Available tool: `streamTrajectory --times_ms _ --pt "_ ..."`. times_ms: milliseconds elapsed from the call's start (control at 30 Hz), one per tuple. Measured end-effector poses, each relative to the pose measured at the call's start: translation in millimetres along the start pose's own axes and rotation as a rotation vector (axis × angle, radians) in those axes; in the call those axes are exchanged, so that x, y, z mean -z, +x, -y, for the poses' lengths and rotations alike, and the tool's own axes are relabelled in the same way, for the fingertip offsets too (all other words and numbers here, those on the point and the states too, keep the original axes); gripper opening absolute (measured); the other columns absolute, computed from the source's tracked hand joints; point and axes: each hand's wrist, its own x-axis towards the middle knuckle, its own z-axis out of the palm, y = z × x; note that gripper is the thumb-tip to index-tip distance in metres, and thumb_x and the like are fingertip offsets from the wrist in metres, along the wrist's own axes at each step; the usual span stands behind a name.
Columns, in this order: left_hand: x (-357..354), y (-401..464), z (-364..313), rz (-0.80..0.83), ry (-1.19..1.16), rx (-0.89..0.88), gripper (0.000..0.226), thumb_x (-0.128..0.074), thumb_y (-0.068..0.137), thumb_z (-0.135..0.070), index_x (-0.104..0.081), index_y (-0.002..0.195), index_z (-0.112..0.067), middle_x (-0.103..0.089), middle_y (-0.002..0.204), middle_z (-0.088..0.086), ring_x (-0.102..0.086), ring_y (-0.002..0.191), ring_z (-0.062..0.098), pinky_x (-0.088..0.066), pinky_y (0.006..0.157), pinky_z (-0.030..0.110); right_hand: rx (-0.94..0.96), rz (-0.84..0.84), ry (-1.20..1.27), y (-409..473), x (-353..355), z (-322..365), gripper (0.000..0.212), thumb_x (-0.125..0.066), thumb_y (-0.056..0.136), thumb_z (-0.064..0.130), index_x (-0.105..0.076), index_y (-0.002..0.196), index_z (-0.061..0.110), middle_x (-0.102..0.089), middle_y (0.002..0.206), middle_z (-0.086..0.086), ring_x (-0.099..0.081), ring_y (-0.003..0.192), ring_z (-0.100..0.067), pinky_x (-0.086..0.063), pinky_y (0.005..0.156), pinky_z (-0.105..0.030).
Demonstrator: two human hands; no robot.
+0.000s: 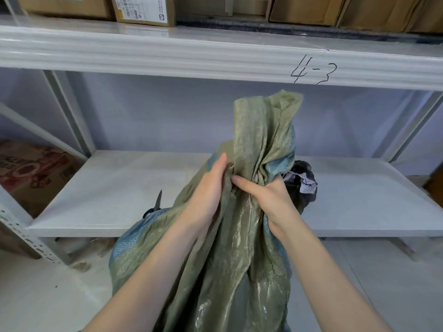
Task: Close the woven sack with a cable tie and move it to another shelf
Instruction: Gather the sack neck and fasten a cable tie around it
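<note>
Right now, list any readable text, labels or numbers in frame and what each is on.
"4-3": handwritten on the front edge of the upper shelf.
Shipping label on the cardboard box up top: print too small to read.
Paper tag on the black bag: marks illegible.
Printed carton at left: lettering blurred.

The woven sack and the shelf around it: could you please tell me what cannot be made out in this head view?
- Woven sack: contents hidden by its own fabric; bottom cut off by the lower edge.
- Cable tie: none visible; the left hand and right hand cover the gathered neck.
- Scissors: handles mostly behind the sack.
- Dark bag: partly behind the sack; its paper's writing is too small to read.
</note>
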Motion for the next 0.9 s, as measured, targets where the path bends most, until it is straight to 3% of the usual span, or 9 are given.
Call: streamTrajectory --times_ms 133,167,233,300,367,533,700,767,900 --pt "0.2 5.1 12.3 -0.36 0.651 -0.363 0.027 -0.05 0.091 -0.033 -0.059 0.069 -0.021 -0.054 0.096 -0.002 -0.048 0.094 0.016 -0.037 0.086 0.034 0.051 -0.113 -0.061 2.8 -1.5 -0.8 0.042 -0.069 0.073 -0.007 -0.062 0.111 0.01 -0.071 0.108 -0.007 -0.067 0.1 -0.019 -0.053 0.092 -0.042" --pt "1.5 6.7 14.2 -0.423 0.742 -0.374 0.016 -0.055 0.086 -0.039 -0.061 0.086 -0.024 -0.05 0.104 -0.004 -0.043 0.101 0.015 -0.034 0.089 0.032 0.047 -0.133 -0.066 3.1 -1.3 -1.2 0.043 -0.068 0.074 -0.007 -0.061 0.113 0.01 -0.07 0.108 -0.007 -0.067 0.1 -0.019 -0.053 0.093 -0.043" --pt "6.3 6.7 15.3 -0.477 0.815 -0.233 0.059 -0.056 0.078 -0.058 -0.045 0.126 -0.026 -0.042 0.129 -0.003 -0.035 0.122 0.016 -0.029 0.103 0.036 0.025 -0.166 -0.058 3.0 -0.3 -0.8 0.045 -0.066 0.075 -0.007 -0.057 0.116 0.009 -0.069 0.109 -0.008 -0.066 0.1 -0.02 -0.051 0.094 -0.045" --pt "16.9 11.0 15.0 -0.428 0.697 -0.003 0.087 -0.042 0.076 -0.075 -0.022 0.145 -0.026 -0.026 0.153 0.0 -0.025 0.14 0.019 -0.021 0.114 0.045 0.011 -0.174 -0.051 3.2 0.5 0.2 0.046 -0.065 0.075 -0.007 -0.055 0.117 0.01 -0.068 0.11 -0.008 -0.065 0.102 -0.022 -0.049 0.097 -0.047" --pt "29.1 16.2 17.2 -0.314 0.491 0.171 0.087 -0.027 0.078 -0.079 -0.017 0.149 -0.029 -0.016 0.159 -0.004 -0.021 0.144 0.019 -0.017 0.117 0.046 -0.01 -0.17 -0.06 2.6 -0.1 1.9 0.046 -0.063 0.076 -0.005 -0.053 0.118 0.01 -0.067 0.111 -0.007 -0.063 0.103 -0.022 -0.047 0.099 -0.046" --pt "38.0 21.2 24.1 -0.024 0.155 0.331 0.074 -0.039 0.076 -0.076 -0.052 0.129 -0.027 -0.053 0.137 -0.002 -0.051 0.125 0.018 -0.034 0.111 0.043 -0.027 -0.143 -0.046 -0.6 -0.1 6.2 0.042 -0.058 0.079 -0.006 -0.052 0.116 0.012 -0.065 0.105 -0.002 -0.062 0.098 -0.015 -0.048 0.094 -0.037" --pt "22.3 20.5 18.3 -0.093 -0.093 0.07 0.024 -0.061 0.084 -0.018 -0.065 0.108 -0.014 -0.071 0.107 0.01 -0.069 0.094 0.021 -0.055 0.087 0.034 0.001 -0.149 -0.058 3.0 -1.0 1.7 0.045 -0.061 0.077 -0.006 -0.054 0.118 0.01 -0.066 0.112 -0.008 -0.063 0.105 -0.022 -0.047 0.099 -0.047" --pt "19.6 17.1 15.6 -0.048 -0.133 -0.064 0.033 -0.053 0.082 0.003 -0.064 0.111 -0.009 -0.072 0.1 0.007 -0.069 0.087 0.019 -0.055 0.076 0.028 -0.001 -0.131 -0.058 4.0 0.0 -0.1 0.049 -0.065 0.076 -0.001 -0.052 0.122 0.013 -0.066 0.115 -0.006 -0.062 0.107 -0.021 -0.048 0.099 -0.046" --pt "20.5 14.2 14.4 -0.019 -0.195 -0.15 0.042 -0.053 0.07 0.005 -0.058 0.109 -0.01 -0.07 0.097 0.005 -0.067 0.086 0.016 -0.056 0.072 0.024 -0.046 -0.016 -0.074 4.4 3.6 -1.4 0.053 -0.068 0.079 0.01 -0.05 0.128 0.017 -0.066 0.117 0.001 -0.063 0.106 -0.013 -0.051 0.092 -0.033"
